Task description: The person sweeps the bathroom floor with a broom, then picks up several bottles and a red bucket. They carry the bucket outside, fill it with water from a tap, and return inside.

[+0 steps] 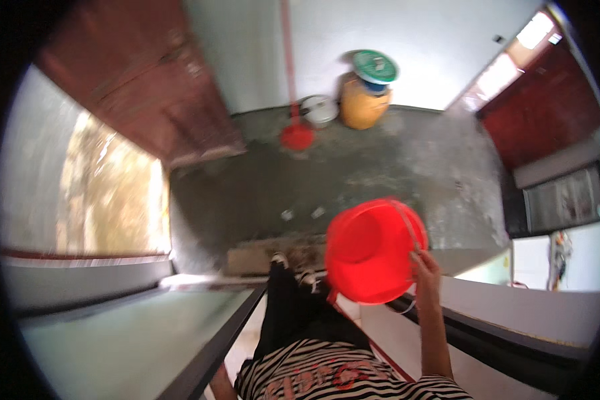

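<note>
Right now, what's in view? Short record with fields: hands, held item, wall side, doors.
right_hand: right hand closed at the bucket's right side; rim or handle grip unclear
left_hand: not visible; only part of that arm shows at the lower edge
held: red bucket, thin handle
wall_side: long-handled red tool, white pail, yellow container with a round green item above it
doors: brown door upper left, dark-red door right
floor: grey, patchy
</note>
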`<state>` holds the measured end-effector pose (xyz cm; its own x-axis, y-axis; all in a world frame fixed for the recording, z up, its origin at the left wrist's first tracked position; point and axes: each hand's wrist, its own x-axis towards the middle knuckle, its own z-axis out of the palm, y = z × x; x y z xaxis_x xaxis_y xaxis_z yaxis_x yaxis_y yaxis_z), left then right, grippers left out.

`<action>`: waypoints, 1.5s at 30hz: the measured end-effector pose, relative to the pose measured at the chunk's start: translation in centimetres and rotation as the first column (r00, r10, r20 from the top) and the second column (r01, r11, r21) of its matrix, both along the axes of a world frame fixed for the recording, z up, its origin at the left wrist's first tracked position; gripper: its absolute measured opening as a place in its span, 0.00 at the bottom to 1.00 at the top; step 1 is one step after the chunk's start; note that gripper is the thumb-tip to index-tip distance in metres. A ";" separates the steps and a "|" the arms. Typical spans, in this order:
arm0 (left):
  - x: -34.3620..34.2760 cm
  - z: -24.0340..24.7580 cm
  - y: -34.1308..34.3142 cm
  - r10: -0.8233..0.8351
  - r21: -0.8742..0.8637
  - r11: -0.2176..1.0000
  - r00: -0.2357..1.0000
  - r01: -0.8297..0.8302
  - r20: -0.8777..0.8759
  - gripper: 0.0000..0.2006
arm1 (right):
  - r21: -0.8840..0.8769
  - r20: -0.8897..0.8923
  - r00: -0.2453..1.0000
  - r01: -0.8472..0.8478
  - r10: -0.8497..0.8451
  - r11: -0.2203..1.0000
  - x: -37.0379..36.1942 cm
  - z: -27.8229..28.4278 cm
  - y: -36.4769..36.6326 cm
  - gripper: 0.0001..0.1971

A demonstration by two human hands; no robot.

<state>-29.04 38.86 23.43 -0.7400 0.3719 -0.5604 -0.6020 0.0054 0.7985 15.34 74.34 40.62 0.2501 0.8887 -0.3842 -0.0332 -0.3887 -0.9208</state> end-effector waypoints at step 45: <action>18.3 -0.7 0.7 0.816 -0.189 0.524 0.553 -0.830 -0.166 0.21 | -0.056 -0.297 0.185 -0.983 0.937 0.176 -53.5 -26.2 42.7 0.06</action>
<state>-10.78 39.55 22.70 -0.6805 -0.5451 -0.4897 -0.3912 -0.2949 0.8718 -38.15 116.99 14.40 -0.8270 0.2750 -0.4904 0.3759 -0.3780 -0.8460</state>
